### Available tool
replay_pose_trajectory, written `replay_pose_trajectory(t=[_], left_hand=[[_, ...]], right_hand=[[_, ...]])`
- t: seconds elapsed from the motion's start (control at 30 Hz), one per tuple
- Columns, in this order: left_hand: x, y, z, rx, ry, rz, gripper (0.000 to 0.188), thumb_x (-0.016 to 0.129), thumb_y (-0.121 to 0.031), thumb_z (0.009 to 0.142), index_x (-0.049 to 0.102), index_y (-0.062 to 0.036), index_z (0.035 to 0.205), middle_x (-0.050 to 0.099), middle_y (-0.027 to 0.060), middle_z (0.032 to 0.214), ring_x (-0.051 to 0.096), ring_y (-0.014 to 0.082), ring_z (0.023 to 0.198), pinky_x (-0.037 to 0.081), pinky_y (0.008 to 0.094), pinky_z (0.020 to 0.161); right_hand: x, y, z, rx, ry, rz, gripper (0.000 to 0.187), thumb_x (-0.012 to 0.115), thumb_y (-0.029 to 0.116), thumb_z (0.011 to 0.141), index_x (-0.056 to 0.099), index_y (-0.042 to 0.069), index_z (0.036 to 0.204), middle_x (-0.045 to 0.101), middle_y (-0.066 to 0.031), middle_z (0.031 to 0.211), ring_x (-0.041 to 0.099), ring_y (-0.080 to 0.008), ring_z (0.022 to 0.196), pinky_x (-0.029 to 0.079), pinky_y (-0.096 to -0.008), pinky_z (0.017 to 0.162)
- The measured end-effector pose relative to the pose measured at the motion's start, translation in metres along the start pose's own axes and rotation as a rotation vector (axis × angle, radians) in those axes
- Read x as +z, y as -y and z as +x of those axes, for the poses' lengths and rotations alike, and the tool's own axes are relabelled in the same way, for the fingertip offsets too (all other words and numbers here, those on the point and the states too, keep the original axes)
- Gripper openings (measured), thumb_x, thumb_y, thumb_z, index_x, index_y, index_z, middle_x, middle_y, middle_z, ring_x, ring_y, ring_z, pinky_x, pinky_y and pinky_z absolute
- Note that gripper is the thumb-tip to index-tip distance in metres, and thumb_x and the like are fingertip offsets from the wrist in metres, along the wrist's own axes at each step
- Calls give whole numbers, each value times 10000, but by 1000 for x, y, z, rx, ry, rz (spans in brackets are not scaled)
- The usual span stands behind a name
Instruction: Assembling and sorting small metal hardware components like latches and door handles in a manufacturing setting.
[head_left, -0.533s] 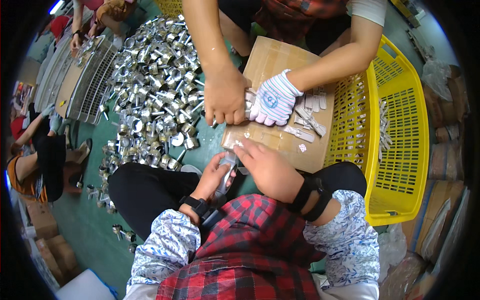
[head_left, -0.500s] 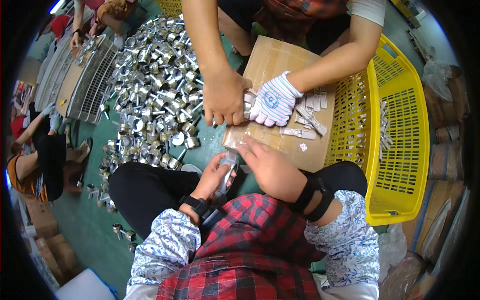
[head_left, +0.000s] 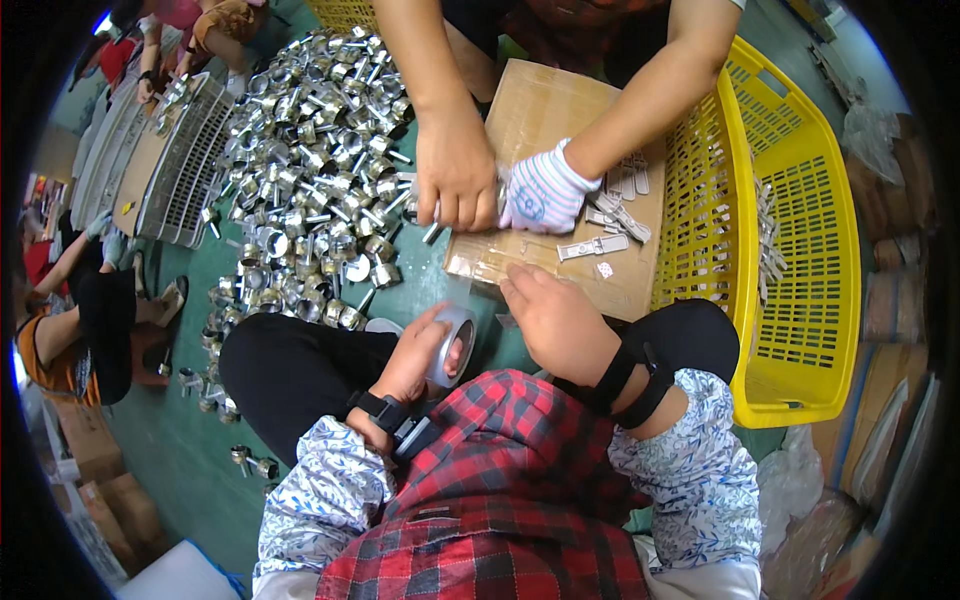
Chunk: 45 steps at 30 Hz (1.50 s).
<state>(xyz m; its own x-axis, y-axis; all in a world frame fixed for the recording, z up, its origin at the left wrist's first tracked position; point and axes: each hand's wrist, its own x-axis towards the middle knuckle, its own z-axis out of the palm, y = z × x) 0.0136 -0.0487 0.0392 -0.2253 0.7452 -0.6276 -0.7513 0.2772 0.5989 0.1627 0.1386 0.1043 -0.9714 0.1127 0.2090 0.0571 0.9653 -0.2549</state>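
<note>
My left hand (head_left: pixel 415 352) grips a roll of clear tape (head_left: pixel 462 324), its fingertips showing through the ring's hole. At the near edge of a cardboard box (head_left: pixel 550 110), my right hand (head_left: pixel 560 322) lies with fingers stretched out against the cardboard. Clear tape (head_left: pixel 480 268) shines on the box's near left corner. Across from me, another person's bare hand (head_left: pixel 457 180) and gloved hand (head_left: pixel 545 190) work at the box's left side, over a metal piece mostly hidden by the fingers. Flat light-coloured clip-like pieces (head_left: pixel 592 246) lie on the box beside the glove.
A large heap of shiny metal cups with handles (head_left: pixel 320 160) covers the green floor at left. A yellow slatted basket (head_left: pixel 800 300) stands right of the box, holding more light-coloured pieces. Other people sit beside a grey crate (head_left: pixel 190 170) at far left. Cartons (head_left: pixel 890 400) line the right.
My left hand has turned the tape roll so its ring faces up more. My right hand has moved slightly right and up, onto the box's edge. The other person's hands have shifted slightly.
</note>
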Motion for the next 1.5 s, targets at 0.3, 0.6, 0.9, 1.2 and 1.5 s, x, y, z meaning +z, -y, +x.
replay_pose_trajectory(t=[0.3, 0.6, 0.9, 1.2, 1.5], left_hand=[[23, -14, -37, 223, 105, 123, 574, 501, -219, 1031, 298, -25, 1532, 588, 62, 757, 563, 139, 644, 482, 270, 621], [-2, -12, -30, 228, 105, 231, 671, 282, -570, 1058, 503, 7, 1319, 602, 77, 729, 642, 234, 835, 498, 352, 843], [-9, -23, -1, 146, 27, 434, 636, 483, -302, 1056, 240, 1, 1561, 645, 123, 917, 644, 185, 705, 528, 321, 737], [-6, -33, 5, 66, 75, 389, 637, 490, -246, 1063, 198, -31, 1586, 629, 76, 833, 616, 171, 681, 539, 327, 757], [-6, -24, 12, 32, 62, 526, 759, 578, -164, 959, 175, -16, 1585, 667, 148, 995, 688, 176, 745, 548, 310, 754]], right_hand=[[1, -8, -4, -26, -46, 89, 339, 533, 99, 852, 625, -102, 1109, 620, -222, 1177, 608, -334, 1067, 530, -407, 858], [-4, -5, 0, 8, -25, 71, 334, 528, 94, 856, 636, -85, 1116, 622, -205, 1206, 607, -322, 1108, 534, -404, 863], [-9, -7, 5, 55, 77, 164, 371, 554, 23, 819, 611, -89, 1168, 594, -243, 1269, 584, -379, 1158, 499, -437, 961], [-14, -5, 11, 99, 141, 175, 371, 534, 43, 835, 606, -90, 1173, 590, -247, 1273, 575, -373, 1176, 495, -433, 955], [-11, -10, 11, 41, 51, 92, 353, 522, 119, 837, 628, -86, 1104, 602, -191, 1171, 585, -320, 1086, 523, -402, 822]])
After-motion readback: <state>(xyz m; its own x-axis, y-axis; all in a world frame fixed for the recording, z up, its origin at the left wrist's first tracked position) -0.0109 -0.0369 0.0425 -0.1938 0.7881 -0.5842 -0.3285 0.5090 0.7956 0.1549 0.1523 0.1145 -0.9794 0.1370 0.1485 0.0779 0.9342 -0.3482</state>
